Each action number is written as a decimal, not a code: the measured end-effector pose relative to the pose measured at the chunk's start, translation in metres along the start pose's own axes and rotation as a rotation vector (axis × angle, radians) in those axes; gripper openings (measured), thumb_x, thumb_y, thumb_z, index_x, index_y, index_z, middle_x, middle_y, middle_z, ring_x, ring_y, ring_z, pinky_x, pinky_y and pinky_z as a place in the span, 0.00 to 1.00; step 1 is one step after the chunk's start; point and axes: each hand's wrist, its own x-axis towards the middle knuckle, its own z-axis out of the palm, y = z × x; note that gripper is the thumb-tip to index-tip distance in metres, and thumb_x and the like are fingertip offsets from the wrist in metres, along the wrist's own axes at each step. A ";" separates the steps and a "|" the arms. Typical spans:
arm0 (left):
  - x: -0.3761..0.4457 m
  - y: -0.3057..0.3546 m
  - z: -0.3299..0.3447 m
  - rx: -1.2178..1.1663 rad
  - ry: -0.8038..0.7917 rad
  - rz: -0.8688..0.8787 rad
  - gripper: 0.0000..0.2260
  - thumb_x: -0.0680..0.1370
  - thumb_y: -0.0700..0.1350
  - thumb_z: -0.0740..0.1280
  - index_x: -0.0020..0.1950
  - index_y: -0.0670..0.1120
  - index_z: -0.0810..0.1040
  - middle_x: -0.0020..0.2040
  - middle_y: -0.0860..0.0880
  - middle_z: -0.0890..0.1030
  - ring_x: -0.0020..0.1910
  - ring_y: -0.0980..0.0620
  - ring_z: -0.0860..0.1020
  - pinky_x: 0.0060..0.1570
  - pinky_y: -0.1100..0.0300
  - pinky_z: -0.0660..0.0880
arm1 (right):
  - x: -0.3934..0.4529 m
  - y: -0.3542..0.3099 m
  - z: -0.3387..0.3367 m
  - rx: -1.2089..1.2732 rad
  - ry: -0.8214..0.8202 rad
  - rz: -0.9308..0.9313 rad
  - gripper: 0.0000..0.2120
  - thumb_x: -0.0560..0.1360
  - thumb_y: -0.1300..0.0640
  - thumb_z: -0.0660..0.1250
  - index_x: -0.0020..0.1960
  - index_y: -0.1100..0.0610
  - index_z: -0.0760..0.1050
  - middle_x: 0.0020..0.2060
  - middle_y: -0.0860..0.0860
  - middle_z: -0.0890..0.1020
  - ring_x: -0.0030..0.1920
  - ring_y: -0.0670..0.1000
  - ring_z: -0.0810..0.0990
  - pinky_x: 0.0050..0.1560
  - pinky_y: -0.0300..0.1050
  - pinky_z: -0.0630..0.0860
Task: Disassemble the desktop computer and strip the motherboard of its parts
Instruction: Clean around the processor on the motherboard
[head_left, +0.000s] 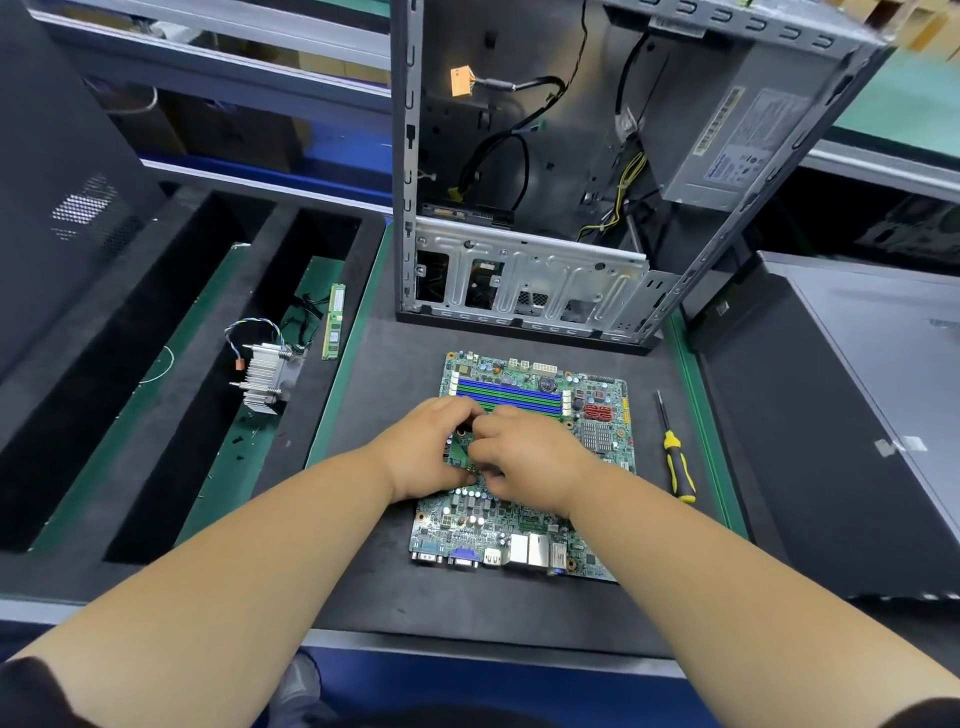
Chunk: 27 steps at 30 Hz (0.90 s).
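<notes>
The green motherboard (519, 525) lies flat on the dark mat in front of me, its port row toward me and its blue and green memory slots (509, 395) at the far side. My left hand (426, 452) and my right hand (524, 457) meet over the board's middle, fingers curled down and fingertips close together. What they touch or hold is hidden under them. The open metal computer case (519, 280) stands upright behind the board, with the grey power supply (727, 140) and loose cables inside.
A finned heatsink with fan wires (265, 379) and a memory stick (333, 322) lie in the tray slots at the left. A yellow-and-black screwdriver (678, 462) lies right of the board. A dark case panel (857, 415) rests at the right edge.
</notes>
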 end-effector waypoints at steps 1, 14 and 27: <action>0.000 0.000 0.000 -0.001 -0.005 -0.004 0.27 0.66 0.47 0.77 0.61 0.52 0.70 0.57 0.56 0.71 0.59 0.54 0.68 0.59 0.58 0.69 | 0.001 0.000 0.001 -0.002 -0.005 -0.003 0.03 0.71 0.60 0.70 0.44 0.58 0.81 0.40 0.53 0.77 0.42 0.56 0.72 0.34 0.50 0.74; 0.000 -0.002 -0.003 0.016 -0.035 -0.015 0.27 0.67 0.48 0.77 0.62 0.52 0.70 0.58 0.55 0.71 0.61 0.53 0.67 0.61 0.57 0.68 | 0.009 0.009 -0.003 0.028 -0.081 -0.076 0.05 0.67 0.58 0.71 0.41 0.54 0.77 0.38 0.45 0.69 0.41 0.51 0.64 0.35 0.47 0.70; 0.000 -0.003 0.001 -0.027 0.008 0.000 0.28 0.66 0.48 0.78 0.62 0.53 0.70 0.58 0.57 0.72 0.60 0.58 0.69 0.62 0.63 0.68 | -0.009 0.014 0.001 0.146 0.017 0.240 0.16 0.73 0.46 0.72 0.55 0.56 0.81 0.46 0.50 0.77 0.50 0.52 0.74 0.50 0.47 0.73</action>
